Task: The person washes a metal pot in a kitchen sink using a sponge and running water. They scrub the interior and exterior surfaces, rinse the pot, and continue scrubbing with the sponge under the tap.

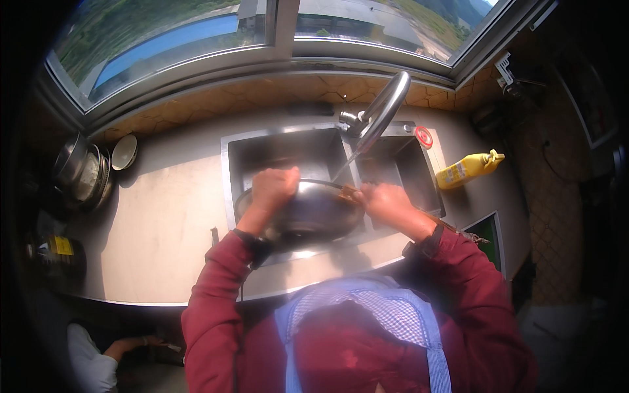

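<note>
My left hand (276, 190) is closed over the rim of a round metal pan (319, 211), likely a wok, which is held tilted over the large sink basin (290, 147). In my right hand (388, 201) is a brown wooden tool, perhaps a brush (349, 193), its end against the pan's right rim. A thin wooden length shows again behind my right wrist; whether it belongs to the same tool is unclear. A thin stream of water runs from the curved metal faucet (388, 105) just beyond the pan. Motion blurs the pan's surface.
To the right stand a yellow bottle (464, 170) and a red-and-white round item (423, 137). Stacked metal bowls (81, 169) and a light bowl (124, 152) sit at left, above a dark bottle (60, 250). Another person's arm (128, 345) shows at lower left. Windows line the back.
</note>
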